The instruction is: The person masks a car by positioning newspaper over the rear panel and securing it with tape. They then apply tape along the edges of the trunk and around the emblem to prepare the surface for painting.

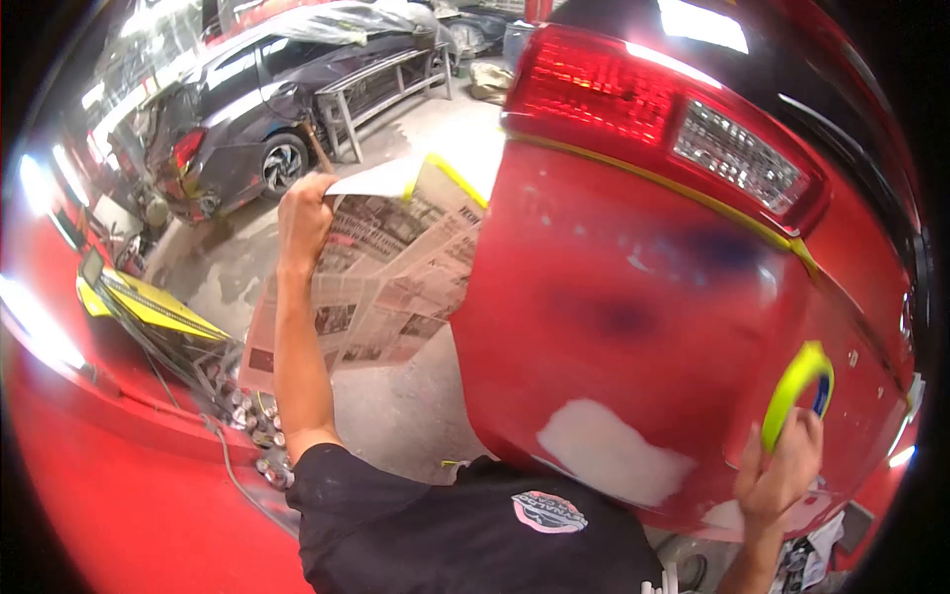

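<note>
My left hand [305,223] is closed on the upper left corner of a newspaper sheet [396,262], which hangs beside the red car panel [594,297]. Yellow tape [457,179] runs along the sheet's top edge. In my right hand [782,475] is a roll of yellow tape [798,391], held upright by its lower part in front of the panel's right side. The panel has a pale patch [609,455] low down and dark spots higher up. Above it is the tail light [653,119], with yellow tape along its lower edge.
A grey car [237,99] with a damaged rear stands at the back left, beside a metal bench frame [381,94]. At the left, a yellow part [163,305] rests near a red wall [99,455]. A hose or cable [233,470] runs down the lower left.
</note>
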`<state>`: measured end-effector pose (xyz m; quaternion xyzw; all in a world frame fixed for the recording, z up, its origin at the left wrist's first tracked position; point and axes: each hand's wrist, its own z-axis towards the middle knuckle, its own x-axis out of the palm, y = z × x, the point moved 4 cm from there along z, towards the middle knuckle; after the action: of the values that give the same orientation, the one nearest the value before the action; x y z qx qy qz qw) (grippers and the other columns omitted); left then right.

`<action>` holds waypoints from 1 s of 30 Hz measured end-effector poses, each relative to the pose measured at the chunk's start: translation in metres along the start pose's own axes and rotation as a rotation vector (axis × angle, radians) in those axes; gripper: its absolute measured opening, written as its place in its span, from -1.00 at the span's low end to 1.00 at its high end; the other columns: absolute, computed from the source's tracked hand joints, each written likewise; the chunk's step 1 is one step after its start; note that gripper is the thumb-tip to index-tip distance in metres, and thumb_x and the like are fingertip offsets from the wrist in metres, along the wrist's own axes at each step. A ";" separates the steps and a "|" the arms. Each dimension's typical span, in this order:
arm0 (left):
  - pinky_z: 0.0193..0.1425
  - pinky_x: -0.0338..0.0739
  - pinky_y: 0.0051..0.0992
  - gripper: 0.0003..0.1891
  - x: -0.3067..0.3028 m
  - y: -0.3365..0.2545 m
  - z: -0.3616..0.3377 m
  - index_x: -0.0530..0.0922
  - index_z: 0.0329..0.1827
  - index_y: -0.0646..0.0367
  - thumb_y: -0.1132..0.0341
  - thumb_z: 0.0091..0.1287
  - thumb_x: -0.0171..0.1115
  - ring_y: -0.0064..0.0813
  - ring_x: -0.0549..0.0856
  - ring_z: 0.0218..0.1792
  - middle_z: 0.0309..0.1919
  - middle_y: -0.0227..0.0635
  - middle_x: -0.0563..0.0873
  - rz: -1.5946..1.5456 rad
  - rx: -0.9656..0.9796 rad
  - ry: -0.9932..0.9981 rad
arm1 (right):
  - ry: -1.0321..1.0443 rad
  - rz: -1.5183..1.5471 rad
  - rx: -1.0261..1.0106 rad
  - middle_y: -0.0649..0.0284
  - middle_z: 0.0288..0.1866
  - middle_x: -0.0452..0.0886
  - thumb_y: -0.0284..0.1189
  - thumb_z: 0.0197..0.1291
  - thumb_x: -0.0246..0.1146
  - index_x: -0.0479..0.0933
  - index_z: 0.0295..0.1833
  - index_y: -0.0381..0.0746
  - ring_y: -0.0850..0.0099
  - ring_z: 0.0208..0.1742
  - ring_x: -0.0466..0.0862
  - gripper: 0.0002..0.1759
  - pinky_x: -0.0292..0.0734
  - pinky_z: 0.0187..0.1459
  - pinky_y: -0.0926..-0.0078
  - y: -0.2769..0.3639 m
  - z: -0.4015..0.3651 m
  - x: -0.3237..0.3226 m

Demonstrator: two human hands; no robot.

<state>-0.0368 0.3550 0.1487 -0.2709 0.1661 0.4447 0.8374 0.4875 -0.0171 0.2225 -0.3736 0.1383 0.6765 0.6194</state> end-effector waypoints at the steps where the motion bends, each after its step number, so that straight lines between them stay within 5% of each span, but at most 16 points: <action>1: -0.02 0.62 -0.16 -0.84 -0.009 -0.006 0.006 0.80 -0.10 0.19 0.48 0.36 0.29 0.04 0.78 -0.09 -0.22 -0.05 0.79 -0.005 0.023 -0.012 | 0.047 -0.015 -0.010 -0.03 -0.15 0.68 -0.54 0.39 0.40 0.58 0.30 -0.49 0.01 -0.15 0.70 -0.57 0.57 0.08 -0.02 0.008 0.040 -0.002; 4: -0.08 0.61 -0.25 -0.87 -0.028 -0.010 0.018 0.78 -0.08 0.24 0.43 0.39 0.38 0.01 0.79 -0.18 -0.24 -0.10 0.79 0.031 0.063 -0.007 | -0.069 -0.079 -0.336 0.13 -0.40 0.63 -0.36 0.18 0.64 0.65 0.12 -0.52 0.25 -0.49 0.59 -0.46 0.47 -0.40 0.22 0.050 0.162 0.008; 6: -0.08 0.61 -0.24 -0.87 -0.028 -0.012 0.003 0.78 -0.09 0.23 0.43 0.36 0.39 0.00 0.79 -0.18 -0.24 -0.11 0.78 0.033 0.045 -0.001 | -0.034 -0.034 -0.408 -0.04 -0.29 0.71 -0.41 0.34 0.50 0.66 0.14 -0.45 0.07 -0.25 0.74 -0.61 0.53 -0.21 0.17 0.063 0.215 0.023; 8: -0.08 0.60 -0.23 -0.87 -0.036 -0.015 0.011 0.79 -0.10 0.21 0.43 0.33 0.40 -0.01 0.79 -0.18 -0.24 -0.12 0.78 0.052 0.073 0.003 | -0.296 0.006 -0.487 -0.03 -0.21 0.74 -0.34 0.35 0.47 0.67 0.15 -0.35 0.00 -0.19 0.76 -0.62 0.58 -0.13 0.12 0.094 0.277 0.043; 11: -0.07 0.61 -0.21 -0.86 -0.042 -0.025 0.026 0.78 -0.13 0.21 0.46 0.27 0.43 -0.04 0.79 -0.17 -0.25 -0.14 0.78 0.066 0.081 0.093 | -0.357 0.166 -0.476 0.04 -0.13 0.78 -0.35 0.39 0.42 0.68 0.24 -0.25 0.00 -0.16 0.76 -0.62 0.61 -0.03 0.13 0.131 0.347 0.062; 13: -0.07 0.61 -0.21 -0.87 -0.052 -0.038 0.033 0.78 -0.14 0.21 0.45 0.28 0.43 -0.03 0.79 -0.17 -0.26 -0.13 0.78 0.068 0.094 0.078 | 0.036 -0.036 -0.598 0.00 -0.46 0.66 -0.42 0.39 0.37 0.56 -0.22 -0.33 0.09 -0.42 0.73 -0.79 0.61 -0.37 0.05 0.159 0.367 0.067; 17: -0.08 0.62 -0.18 -0.90 -0.054 -0.061 0.038 0.78 -0.17 0.19 0.44 0.29 0.43 -0.03 0.79 -0.17 -0.28 -0.13 0.78 0.078 0.125 0.038 | 0.118 0.400 -0.560 -0.08 -0.44 0.66 -0.38 0.44 0.35 0.57 -0.19 -0.41 -0.03 -0.39 0.74 -0.73 0.63 -0.33 0.01 0.175 0.372 0.080; 20: -0.12 0.65 -0.18 -0.90 -0.043 -0.060 0.040 0.78 -0.16 0.17 0.42 0.30 0.40 -0.06 0.81 -0.21 -0.28 -0.16 0.79 0.165 0.214 0.023 | -0.378 0.714 -0.435 -0.03 -0.47 0.68 -0.46 0.29 0.39 0.70 -0.17 -0.36 0.03 -0.38 0.77 -0.84 0.62 -0.38 0.10 0.187 0.368 0.095; 21: -0.13 0.68 -0.19 -0.89 -0.042 -0.068 0.040 0.77 -0.16 0.17 0.41 0.30 0.39 -0.07 0.82 -0.23 -0.29 -0.16 0.79 0.262 0.276 0.063 | -0.444 0.821 -0.731 0.04 -0.06 0.81 -0.41 0.39 0.39 0.70 0.25 -0.25 0.04 -0.09 0.78 -0.64 0.60 0.06 0.16 0.163 0.412 0.156; 22: -0.15 0.70 -0.19 -0.89 -0.039 -0.076 0.041 0.75 -0.16 0.18 0.41 0.29 0.39 -0.09 0.83 -0.25 -0.30 -0.16 0.79 0.363 0.336 0.103 | -0.449 0.828 -0.742 0.04 -0.06 0.81 -0.41 0.39 0.39 0.70 0.25 -0.25 0.04 -0.09 0.78 -0.64 0.60 0.06 0.16 0.160 0.413 0.150; 25: -0.11 0.79 -0.25 -0.89 -0.038 -0.110 0.054 0.76 -0.20 0.14 0.39 0.33 0.30 -0.21 0.89 -0.22 -0.31 -0.19 0.82 0.482 0.499 0.212 | 0.323 0.950 -0.546 -0.01 0.24 0.74 -0.32 0.33 0.49 0.77 0.11 -0.29 0.10 0.15 0.77 -0.66 0.59 0.18 0.22 0.191 0.431 0.142; 26: -0.02 0.78 -0.28 -0.82 -0.031 -0.116 0.057 0.79 -0.06 0.21 0.35 0.40 0.32 -0.31 0.88 -0.09 -0.23 -0.08 0.84 0.540 0.475 0.361 | 0.325 0.953 -0.565 -0.01 0.24 0.74 -0.32 0.33 0.49 0.77 0.11 -0.29 0.10 0.15 0.77 -0.66 0.59 0.18 0.22 0.213 0.427 0.134; 28: -0.05 0.75 -0.30 -0.87 -0.018 -0.131 0.064 0.77 -0.18 0.16 0.34 0.37 0.32 -0.31 0.85 -0.12 -0.27 -0.14 0.82 0.475 0.491 0.396 | 0.045 0.607 -0.875 0.02 0.22 0.72 -0.22 0.26 0.57 0.77 0.10 -0.26 0.05 0.09 0.76 -0.58 0.62 0.10 0.12 0.245 0.400 0.108; 29: -0.06 0.74 -0.31 -0.89 -0.013 -0.139 0.066 0.76 -0.24 0.14 0.33 0.35 0.32 -0.32 0.83 -0.13 -0.28 -0.18 0.80 0.419 0.499 0.399 | -0.158 0.724 -1.086 0.03 0.05 0.71 -0.16 0.21 0.61 0.77 0.02 -0.22 -0.04 0.04 0.74 -0.58 0.62 0.03 0.06 0.242 0.393 0.114; 30: -0.07 0.72 -0.32 -0.90 -0.006 -0.145 0.065 0.75 -0.29 0.11 0.33 0.34 0.32 -0.32 0.81 -0.15 -0.30 -0.21 0.79 0.350 0.498 0.421 | 0.267 0.477 -0.981 0.04 -0.03 0.69 -0.16 0.16 0.63 0.73 -0.07 -0.21 -0.08 0.06 0.73 -0.60 0.63 0.05 0.07 0.264 0.400 0.106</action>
<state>0.0834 0.3237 0.2480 -0.1121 0.4817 0.4615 0.7365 0.1105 0.2696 0.3506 -0.6585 -0.0347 0.7299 0.1800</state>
